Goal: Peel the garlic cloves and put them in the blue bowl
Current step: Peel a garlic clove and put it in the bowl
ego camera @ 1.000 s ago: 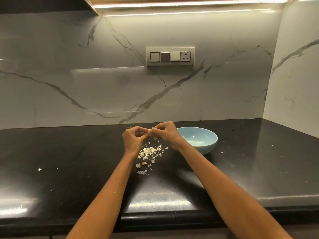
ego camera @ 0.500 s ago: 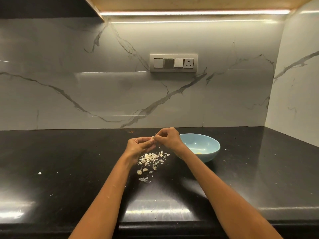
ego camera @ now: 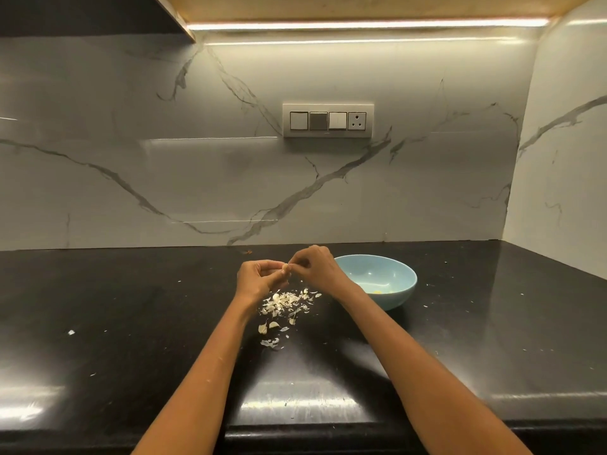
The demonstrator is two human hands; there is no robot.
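A: What are the hands doing?

B: Both are raised just over the black tabletop (ego camera: pixel 131 307), fingertips meeting. The left hand (ego camera: pixel 258 279) has its fingers curled and pinches a small pale garlic clove (ego camera: pixel 286 267) at its tips. The right hand (ego camera: pixel 315 266) comes in from the other side, fingers bent, and pinches at the same clove.

A: Can you tell whether it is peeled?

B: No, it is too small and mostly hidden by the fingers.

A: And the blue bowl?

B: The blue bowl (ego camera: pixel 399 292) stands on the tabletop just to the right of the right hand, behind that wrist. A few small yellowish bits lie at its bottom; I cannot tell whether they are cloves.

A: Anything under the hands?

B: A scatter of papery garlic skins (ego camera: pixel 285 300) lies right below them, between the two forearms. Nearer the person, two unpeeled-looking cloves (ego camera: pixel 267 326) lie beside the left forearm, with more flakes just past them.
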